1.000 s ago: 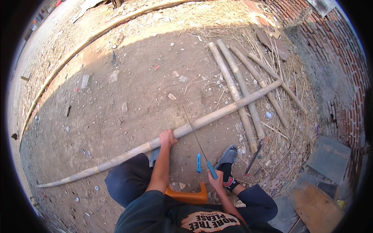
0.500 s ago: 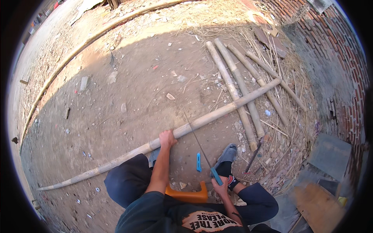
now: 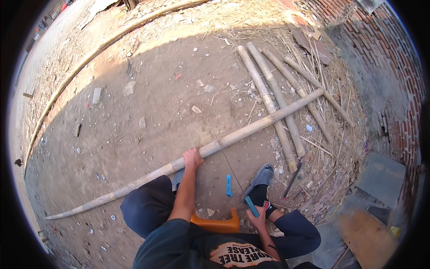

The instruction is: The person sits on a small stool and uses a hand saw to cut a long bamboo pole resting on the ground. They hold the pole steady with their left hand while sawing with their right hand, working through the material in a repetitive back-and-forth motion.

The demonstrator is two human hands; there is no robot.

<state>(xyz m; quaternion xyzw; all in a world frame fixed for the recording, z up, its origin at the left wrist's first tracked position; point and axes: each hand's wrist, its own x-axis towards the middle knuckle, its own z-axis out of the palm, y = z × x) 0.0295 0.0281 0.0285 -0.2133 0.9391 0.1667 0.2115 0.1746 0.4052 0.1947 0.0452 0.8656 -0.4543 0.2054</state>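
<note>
A long bamboo pole (image 3: pixel 244 131) runs slantwise across the ground in front of me, its thin end at the lower left. My left hand (image 3: pixel 193 159) is wrapped over it near the middle, by my left knee. In my right hand (image 3: pixel 257 218), closed round the blue handle, is a narrow-bladed hand saw (image 3: pixel 252 206). Its blade reaches up and left, crossing the pole to the right of my left hand. How deep the teeth sit in the bamboo cannot be made out. A light-blue utility knife (image 3: pixel 229 185) lies on the dirt beside the saw.
Several cut bamboo lengths (image 3: pixel 271 87) lie at the right, some under the pole's thick end. A dark blade-like tool (image 3: pixel 293 180) rests near my right foot. An orange plastic stool (image 3: pixel 219 224) is beneath me. Brick wall (image 3: pixel 401 96) and boards (image 3: pixel 381 179) stand right; another long pole (image 3: pixel 67 85) curves left.
The saw and my right hand have drawn back slightly, down and to the right. My left hand stays on the bamboo pole, which has hardly moved.
</note>
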